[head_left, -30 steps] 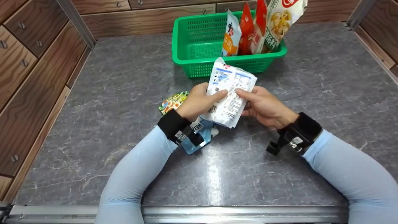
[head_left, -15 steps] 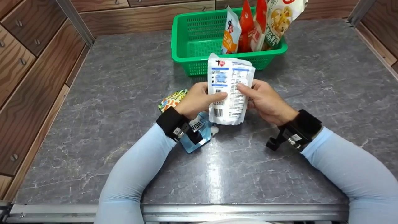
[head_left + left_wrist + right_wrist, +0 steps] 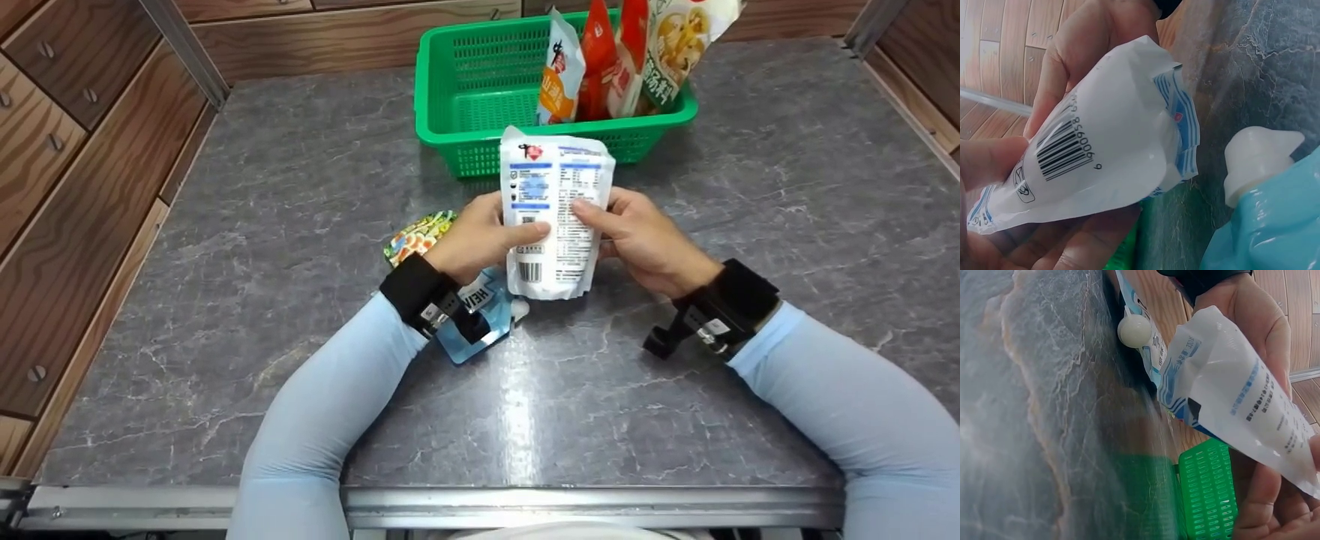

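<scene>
In the head view both hands hold up a white food pouch [image 3: 559, 217], its printed back with blue bands and a barcode turned to me. My left hand [image 3: 476, 236] grips its left edge, thumb on the front and fingers behind. The opposite edge is pinched by my right hand [image 3: 645, 240] in the same way. Beneath the left wrist lies a light blue pouch [image 3: 484, 300] with a white spout cap [image 3: 1258, 160]. A colourful packet [image 3: 420, 238] shows past the left hand, partly hidden by it.
A green basket [image 3: 469, 154] stands behind the hands. Several packets stand in its right part, among them a white and orange packet [image 3: 559, 75], a red packet [image 3: 596, 64] and a tall pale packet [image 3: 679, 49]. Wood-pattern panels [image 3: 360, 49] border the grey marbled table [image 3: 300, 161].
The white pouch, tilted to the right a second ago, has been turned straight, with its back facing me. Both hands keep their grip, and it barely moves over the last half second.
</scene>
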`<state>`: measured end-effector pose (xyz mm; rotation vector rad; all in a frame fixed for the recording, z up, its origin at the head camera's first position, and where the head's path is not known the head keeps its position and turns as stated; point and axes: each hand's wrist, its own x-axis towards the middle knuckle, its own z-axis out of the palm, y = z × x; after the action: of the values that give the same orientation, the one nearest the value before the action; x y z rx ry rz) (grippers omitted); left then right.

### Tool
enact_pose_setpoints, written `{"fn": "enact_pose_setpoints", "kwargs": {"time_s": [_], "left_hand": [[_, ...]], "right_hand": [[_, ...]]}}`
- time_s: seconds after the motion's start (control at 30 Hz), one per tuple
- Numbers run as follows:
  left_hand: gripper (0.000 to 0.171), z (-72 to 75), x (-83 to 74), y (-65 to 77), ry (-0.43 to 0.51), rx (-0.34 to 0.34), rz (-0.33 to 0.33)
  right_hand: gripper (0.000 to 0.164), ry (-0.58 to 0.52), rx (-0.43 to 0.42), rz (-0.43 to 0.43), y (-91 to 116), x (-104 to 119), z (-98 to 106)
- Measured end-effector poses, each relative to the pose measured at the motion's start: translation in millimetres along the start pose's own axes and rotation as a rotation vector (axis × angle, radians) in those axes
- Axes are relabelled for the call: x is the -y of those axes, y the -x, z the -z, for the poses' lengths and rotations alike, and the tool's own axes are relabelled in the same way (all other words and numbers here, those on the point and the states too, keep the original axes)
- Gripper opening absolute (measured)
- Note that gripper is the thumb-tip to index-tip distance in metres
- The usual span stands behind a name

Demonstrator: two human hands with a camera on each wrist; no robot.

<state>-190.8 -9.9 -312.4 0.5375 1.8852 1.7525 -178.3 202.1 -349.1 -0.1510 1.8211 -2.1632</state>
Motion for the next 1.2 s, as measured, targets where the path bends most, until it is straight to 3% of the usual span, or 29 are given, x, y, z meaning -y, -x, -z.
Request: {"fn": "enact_pose_setpoints", "kwargs": {"time_s": [0.23, 0.47, 0.7, 0.87, 1.03, 1.2], "left_hand": [[0.029, 1.4, 8.9, -6.1, 0.030, -0.023, -0.023], [0.022, 4.5, 18.4, -13.5, -0.026, -0.130, -0.010], [0.024, 1.8, 18.2, -12.5, -0.103, -0.106, 0.015], [0.044, -2.6, 15.7, -10.1, -0.336, -0.195, -0.001], [0.072, -11.2, 11.6, -5.6, -0.678, -0.323, -0.141], [0.090, -24.3, 14.7, 0.4, -0.903, -0.300, -0.255]], "right_hand": [[0.046, -0.058, 0.004, 0.016, 1, 2, 0], [0.041, -0.168, 0.018, 0.030, 2, 5, 1], [0.038, -0.144, 0.004, 0.055, 3, 6, 0], [0.038, -0.108, -0.020, 0.060, 5, 6, -1], [0.042, -0.120, -0.082, 0.075, 6, 6, -3], [0.044, -0.153, -0.144, 0.105, 4, 5, -5]]}}
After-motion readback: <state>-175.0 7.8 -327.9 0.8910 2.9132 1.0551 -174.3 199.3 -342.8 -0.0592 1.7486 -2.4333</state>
